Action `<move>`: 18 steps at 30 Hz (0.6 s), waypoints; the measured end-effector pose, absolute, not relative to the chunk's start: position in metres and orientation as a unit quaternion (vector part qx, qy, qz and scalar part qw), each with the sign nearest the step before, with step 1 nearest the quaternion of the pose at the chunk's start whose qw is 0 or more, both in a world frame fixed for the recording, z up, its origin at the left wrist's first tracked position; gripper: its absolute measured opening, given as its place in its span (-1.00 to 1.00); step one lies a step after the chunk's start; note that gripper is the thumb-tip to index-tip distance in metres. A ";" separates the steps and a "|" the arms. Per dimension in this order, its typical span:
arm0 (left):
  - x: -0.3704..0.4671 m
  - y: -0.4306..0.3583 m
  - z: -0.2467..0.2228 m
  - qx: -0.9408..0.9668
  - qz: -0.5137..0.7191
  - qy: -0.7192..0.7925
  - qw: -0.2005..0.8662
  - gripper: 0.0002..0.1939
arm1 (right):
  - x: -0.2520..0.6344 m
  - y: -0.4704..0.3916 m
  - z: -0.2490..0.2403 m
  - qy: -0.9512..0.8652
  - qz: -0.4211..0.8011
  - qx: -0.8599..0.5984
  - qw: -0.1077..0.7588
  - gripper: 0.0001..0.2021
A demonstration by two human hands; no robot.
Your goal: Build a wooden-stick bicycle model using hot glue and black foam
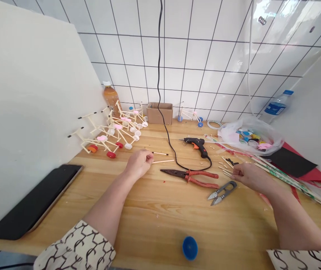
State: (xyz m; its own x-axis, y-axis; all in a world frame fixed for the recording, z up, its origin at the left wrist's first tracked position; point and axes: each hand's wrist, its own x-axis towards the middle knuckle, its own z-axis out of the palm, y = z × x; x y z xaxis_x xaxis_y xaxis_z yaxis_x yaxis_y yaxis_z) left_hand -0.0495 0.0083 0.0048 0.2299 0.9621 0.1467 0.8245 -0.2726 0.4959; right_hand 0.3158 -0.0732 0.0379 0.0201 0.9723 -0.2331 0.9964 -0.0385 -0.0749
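Note:
My left hand (140, 164) is closed, its thumb and forefinger pinched at the near end of a thin wooden stick (164, 161). Just beyond it lies a second wooden stick with black ends (161, 153). On the right, my right hand (252, 177) has its fingertips pinched together by a few short wooden sticks (225, 171); what lies between them is hidden. Small black pieces (231, 162) lie just past those fingers. Grey thread snips (222, 193) rest near the right hand, and red-handled pliers (191, 176) lie between both hands.
Stick models with bottle-cap wheels (111, 154) stand at left behind a black tablet-like slab (33, 202). A glue gun (195, 144) trails its black cord. A bag of caps (275, 144), long sticks (287, 178) and black card (292, 161) lie right. A blue cap (190, 248) sits in front.

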 end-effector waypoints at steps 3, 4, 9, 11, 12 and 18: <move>-0.050 0.008 0.004 0.776 0.206 0.578 0.145 -0.88 | 0.320 -0.072 0.035 0.693 -0.118 0.711 0.027 -0.86; -0.050 0.008 0.003 0.777 0.209 0.577 0.139 -0.87 | 0.321 -0.072 0.035 0.695 -0.119 0.709 0.011 -0.86; -0.050 0.010 0.001 0.777 0.219 0.576 0.128 -0.87 | 0.327 -0.070 0.031 0.693 -0.125 0.709 -0.037 -0.87; -0.050 0.009 0.001 0.776 0.215 0.579 0.128 -0.87 | 0.329 -0.070 0.030 0.691 -0.137 0.708 -0.037 -0.87; -0.049 0.009 0.001 0.776 0.214 0.580 0.128 -0.87 | 0.329 -0.069 0.029 0.692 -0.143 0.706 -0.037 -0.87; -0.048 0.010 0.001 0.773 0.227 0.579 0.130 -0.87 | 0.321 -0.068 0.027 0.698 -0.133 0.704 -0.022 -0.88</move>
State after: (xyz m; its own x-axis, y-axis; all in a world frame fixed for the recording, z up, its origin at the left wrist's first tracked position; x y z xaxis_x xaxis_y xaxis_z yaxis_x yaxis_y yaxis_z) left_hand -0.0475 0.0098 0.0010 0.2275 0.9531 0.1998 0.8354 -0.2964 0.4629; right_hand 0.3215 -0.0678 0.0268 -0.0090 0.9875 -0.1573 0.9759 -0.0256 -0.2167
